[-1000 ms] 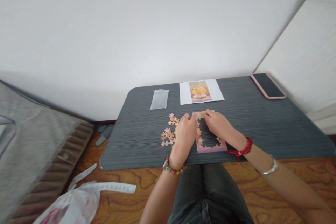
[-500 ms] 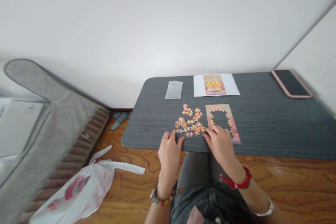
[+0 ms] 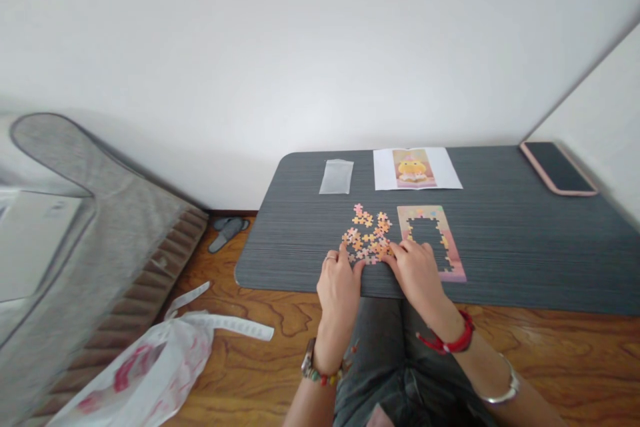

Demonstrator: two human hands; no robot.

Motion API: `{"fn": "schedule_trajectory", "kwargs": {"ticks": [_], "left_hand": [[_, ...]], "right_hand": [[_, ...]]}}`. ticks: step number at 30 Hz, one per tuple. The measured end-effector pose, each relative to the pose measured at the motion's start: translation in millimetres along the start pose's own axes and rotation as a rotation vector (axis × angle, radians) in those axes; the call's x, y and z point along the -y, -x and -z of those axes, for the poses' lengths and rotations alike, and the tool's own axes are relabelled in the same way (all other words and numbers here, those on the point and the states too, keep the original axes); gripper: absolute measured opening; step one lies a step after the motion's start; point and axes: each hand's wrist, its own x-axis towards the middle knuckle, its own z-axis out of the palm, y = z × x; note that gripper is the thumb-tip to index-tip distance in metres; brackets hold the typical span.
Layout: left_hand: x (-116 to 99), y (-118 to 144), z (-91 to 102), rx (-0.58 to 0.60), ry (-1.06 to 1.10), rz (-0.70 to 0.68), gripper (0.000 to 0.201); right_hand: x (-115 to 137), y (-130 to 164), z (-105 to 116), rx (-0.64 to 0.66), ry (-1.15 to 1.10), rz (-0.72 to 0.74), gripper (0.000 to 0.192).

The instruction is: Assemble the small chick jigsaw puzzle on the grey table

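Many small orange and pink jigsaw pieces (image 3: 369, 237) lie in a loose pile on the dark table. My left hand (image 3: 340, 285) rests at the near left edge of the pile, fingertips touching the outermost pieces, thumb apart from the fingers. On the other side, my right hand (image 3: 419, 272) has its thumb and index finger against the pile's right edge. Its other fingers lie over the lower left part of the puzzle frame (image 3: 454, 255), a pastel border with an open middle. Neither hand lifts a piece.
Behind the pile lie a clear plastic bag (image 3: 337, 177) and a white sheet (image 3: 445, 170) printed with a yellow character. A pink-edged phone (image 3: 559, 169) is at the table's far right. On the floor are slippers (image 3: 227, 232) and a white plastic bag (image 3: 175, 363), beside a grey bed (image 3: 135, 233).
My left hand has moved right, and the near left pieces have shifted inward with it. The gap between my hands is narrower. The whole view has shifted slightly.
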Motion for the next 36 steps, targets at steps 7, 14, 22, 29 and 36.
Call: {"fn": "schedule_trajectory", "kwargs": {"ticks": [7, 14, 22, 29, 36], "left_hand": [[-8, -14, 4.3, 0.029, 0.020, 0.009, 0.037], [-11, -28, 6.3, 0.014, 0.042, -0.019, 0.036], [-16, -40, 4.7, -0.005, 0.041, -0.024, 0.035], [-10, -34, 8.0, -0.013, 0.086, -0.039, 0.037], [10, -13, 10.7, -0.044, 0.122, -0.037, 0.030]], "right_hand": [[-1, -13, 0, 0.076, -0.014, -0.013, 0.017], [-4, -27, 5, 0.127, -0.027, -0.025, 0.019], [-7, -37, 5, 0.108, -0.037, -0.027, 0.019], [-11, -32, 5, 0.080, -0.062, -0.031, 0.017], [-20, 4, 6, -0.069, -0.132, 0.004, 0.017]]}}
